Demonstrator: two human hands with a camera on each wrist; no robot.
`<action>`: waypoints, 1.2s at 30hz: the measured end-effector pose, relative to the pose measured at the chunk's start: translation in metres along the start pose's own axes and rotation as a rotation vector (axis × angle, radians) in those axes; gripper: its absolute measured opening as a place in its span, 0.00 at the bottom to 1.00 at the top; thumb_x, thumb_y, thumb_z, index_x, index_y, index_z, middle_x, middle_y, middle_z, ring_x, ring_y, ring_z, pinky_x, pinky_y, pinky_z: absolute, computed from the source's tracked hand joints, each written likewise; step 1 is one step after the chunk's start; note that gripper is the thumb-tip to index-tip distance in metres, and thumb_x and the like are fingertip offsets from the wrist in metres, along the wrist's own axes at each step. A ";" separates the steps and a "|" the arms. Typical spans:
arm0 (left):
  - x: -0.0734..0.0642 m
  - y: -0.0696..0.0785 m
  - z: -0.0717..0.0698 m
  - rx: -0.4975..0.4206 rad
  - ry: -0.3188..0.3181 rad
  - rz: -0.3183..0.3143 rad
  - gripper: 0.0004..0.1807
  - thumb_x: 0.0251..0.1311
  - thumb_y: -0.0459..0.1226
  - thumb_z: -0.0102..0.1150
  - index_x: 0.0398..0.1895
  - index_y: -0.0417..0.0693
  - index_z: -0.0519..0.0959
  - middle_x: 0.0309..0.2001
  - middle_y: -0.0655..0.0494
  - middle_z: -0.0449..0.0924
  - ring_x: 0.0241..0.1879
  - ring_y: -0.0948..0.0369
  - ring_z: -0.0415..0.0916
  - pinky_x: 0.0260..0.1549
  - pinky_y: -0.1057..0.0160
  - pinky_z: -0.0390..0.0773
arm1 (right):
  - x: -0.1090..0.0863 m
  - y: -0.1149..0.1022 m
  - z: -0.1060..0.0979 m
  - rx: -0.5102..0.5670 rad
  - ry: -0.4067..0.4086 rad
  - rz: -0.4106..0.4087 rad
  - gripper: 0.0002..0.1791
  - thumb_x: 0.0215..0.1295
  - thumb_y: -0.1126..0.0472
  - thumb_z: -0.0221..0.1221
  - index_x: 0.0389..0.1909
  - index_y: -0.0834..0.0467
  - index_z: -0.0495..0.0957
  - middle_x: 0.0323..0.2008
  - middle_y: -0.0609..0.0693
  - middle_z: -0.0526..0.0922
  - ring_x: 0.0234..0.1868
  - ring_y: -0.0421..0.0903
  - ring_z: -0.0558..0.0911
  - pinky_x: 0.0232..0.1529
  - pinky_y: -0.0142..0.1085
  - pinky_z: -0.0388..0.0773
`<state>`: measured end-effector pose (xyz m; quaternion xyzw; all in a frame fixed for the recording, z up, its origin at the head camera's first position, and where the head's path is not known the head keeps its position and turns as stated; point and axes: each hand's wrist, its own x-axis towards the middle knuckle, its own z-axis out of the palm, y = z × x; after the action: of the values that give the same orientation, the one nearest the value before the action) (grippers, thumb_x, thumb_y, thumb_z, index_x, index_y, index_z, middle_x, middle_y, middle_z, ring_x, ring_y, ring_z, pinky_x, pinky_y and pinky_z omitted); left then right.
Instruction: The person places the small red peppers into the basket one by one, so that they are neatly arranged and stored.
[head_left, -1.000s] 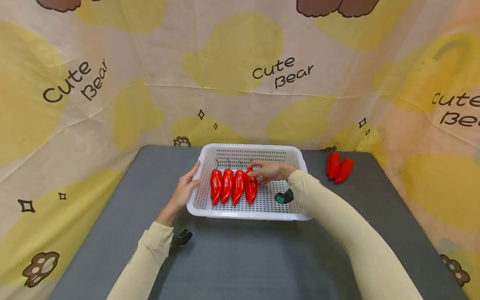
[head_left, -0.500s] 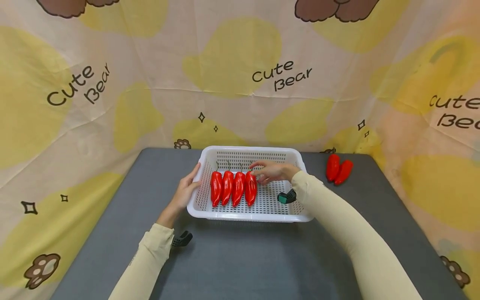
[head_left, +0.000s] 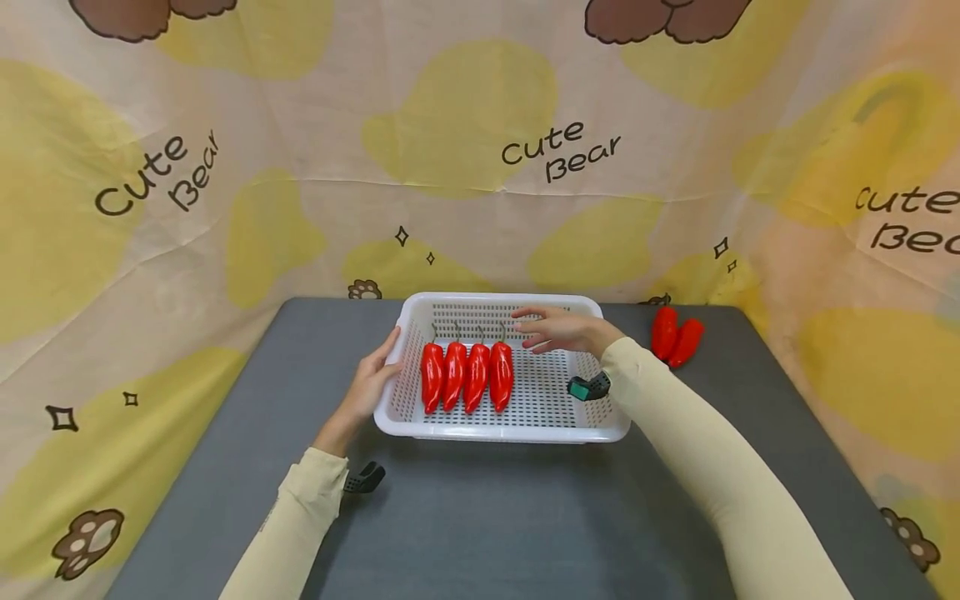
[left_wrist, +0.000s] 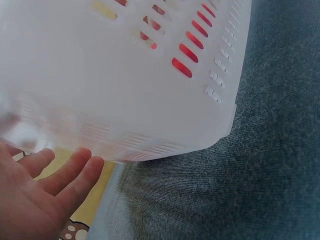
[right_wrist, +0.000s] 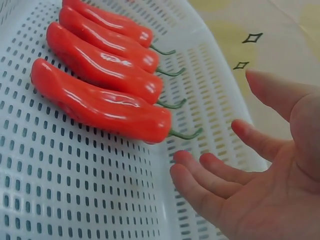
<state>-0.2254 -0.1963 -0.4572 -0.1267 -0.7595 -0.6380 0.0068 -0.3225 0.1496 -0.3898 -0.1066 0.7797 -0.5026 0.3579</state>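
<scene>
A white perforated plastic basket [head_left: 517, 433] stands on the grey table, with several glossy red peppers [head_left: 477, 377] lying in a row in its left half. Their green stems point toward the back wall. My left hand [head_left: 365, 385] holds the basket's left side, thumb over the rim and fingers along the outer wall; in the left wrist view the fingertips [left_wrist: 95, 164] are right at that wall. My right hand [head_left: 558, 329] hovers over the back of the basket with fingers spread and nothing in it. In the right wrist view the nearest pepper [right_wrist: 100, 107] lies just beyond its fingertips.
Two more red peppers [head_left: 663, 332] lie on the grey table [head_left: 480, 517] at the back right, beyond the basket. A printed cloth [head_left: 465, 117] hangs behind and beside the table.
My right hand has let go of the rightmost pepper and moved up and to the right, its fingers spreading. The left hand stays at the basket's side, and the peppers lie as before.
</scene>
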 end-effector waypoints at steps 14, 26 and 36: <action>0.000 -0.004 0.000 -0.009 -0.001 -0.003 0.35 0.72 0.25 0.41 0.80 0.39 0.49 0.79 0.35 0.49 0.67 0.33 0.65 0.56 0.46 0.81 | -0.029 -0.005 -0.015 0.064 0.028 -0.113 0.31 0.80 0.55 0.47 0.78 0.57 0.52 0.78 0.65 0.55 0.74 0.67 0.66 0.76 0.60 0.60; -0.002 -0.002 0.002 0.002 -0.003 0.012 0.34 0.71 0.25 0.40 0.80 0.37 0.49 0.79 0.33 0.49 0.66 0.31 0.66 0.54 0.49 0.84 | -0.054 0.003 -0.033 0.119 0.060 -0.153 0.32 0.81 0.56 0.45 0.79 0.59 0.49 0.78 0.67 0.52 0.74 0.69 0.64 0.77 0.59 0.59; 0.002 0.000 0.001 0.004 0.000 0.014 0.34 0.71 0.25 0.40 0.80 0.38 0.49 0.79 0.33 0.49 0.66 0.31 0.66 0.53 0.51 0.84 | -0.079 0.005 -0.061 0.096 0.133 -0.177 0.33 0.81 0.52 0.45 0.80 0.59 0.47 0.78 0.65 0.52 0.74 0.70 0.62 0.78 0.58 0.59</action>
<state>-0.2273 -0.1944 -0.4566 -0.1320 -0.7598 -0.6365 0.0117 -0.3056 0.2364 -0.3437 -0.1240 0.7643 -0.5749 0.2645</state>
